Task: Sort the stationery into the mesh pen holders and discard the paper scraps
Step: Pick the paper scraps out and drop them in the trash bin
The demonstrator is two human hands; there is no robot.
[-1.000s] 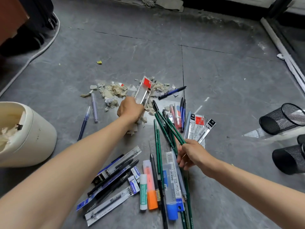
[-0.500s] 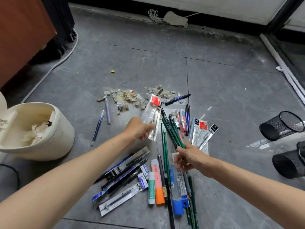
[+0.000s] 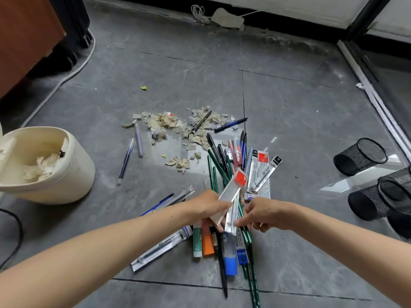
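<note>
My left hand (image 3: 206, 206) grips a clear refill packet with a red label (image 3: 231, 192), held over the stationery pile (image 3: 226, 241). My right hand (image 3: 264, 213) pinches the lower part of the same packet, with green pencils (image 3: 219, 167) running under it. The pile holds pens, a glue stick, an orange marker and more refill packets (image 3: 260, 170). Torn paper scraps (image 3: 175, 127) lie on the floor beyond the pile. Three black mesh pen holders lie at the right: one on its side (image 3: 360, 156) and two (image 3: 378, 196) nearer me.
A cream bin (image 3: 55, 174) with paper inside stands at the left. Two loose pens (image 3: 131, 154) lie between bin and scraps, and a blue pen (image 3: 230, 125) lies past them. A glass door frame (image 3: 373, 96) runs along the right; a wooden cabinet (image 3: 24, 36) and cables are at far left.
My left hand has carried the red-label packet from the scraps back over the pile. My right hand has let go of the green pencils and now pinches the packet.
</note>
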